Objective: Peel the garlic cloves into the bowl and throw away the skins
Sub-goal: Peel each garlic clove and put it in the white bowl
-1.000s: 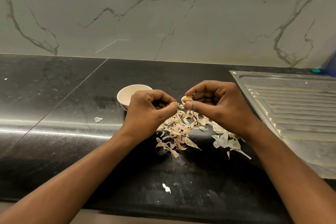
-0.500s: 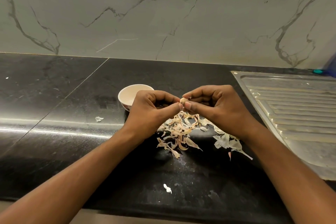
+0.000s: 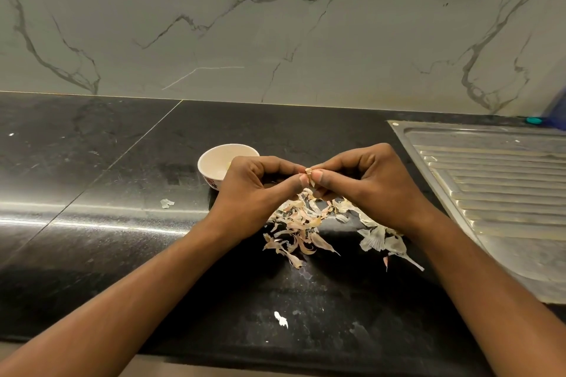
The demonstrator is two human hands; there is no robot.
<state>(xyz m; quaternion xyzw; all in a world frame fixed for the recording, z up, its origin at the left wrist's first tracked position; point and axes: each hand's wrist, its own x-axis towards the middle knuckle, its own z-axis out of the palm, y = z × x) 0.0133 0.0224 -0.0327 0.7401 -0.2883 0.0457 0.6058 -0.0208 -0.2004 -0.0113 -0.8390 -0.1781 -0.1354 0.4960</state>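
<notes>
Left hand (image 3: 254, 190): centre of frame, fingers curled, thumb and forefinger pinching one end of the garlic clove (image 3: 310, 176).
Right hand (image 3: 364, 180): just right of centre, pinching the other end, probably to tear skin loose.
Garlic clove: one, between both hands' fingertips, held over the skins (image 3: 303, 223) so scraps likely drop there.
Bowl (image 3: 214, 162): one, left of centre, partly behind the left hand, close for dropping peeled cloves; contents unclear.
Skins: one loose heap below the hands, pieces too many to count.
Stray scraps: two, at left (image 3: 167, 202) and lower centre (image 3: 281, 319).
Drainboard (image 3: 490, 180): one, right edge.
</notes>
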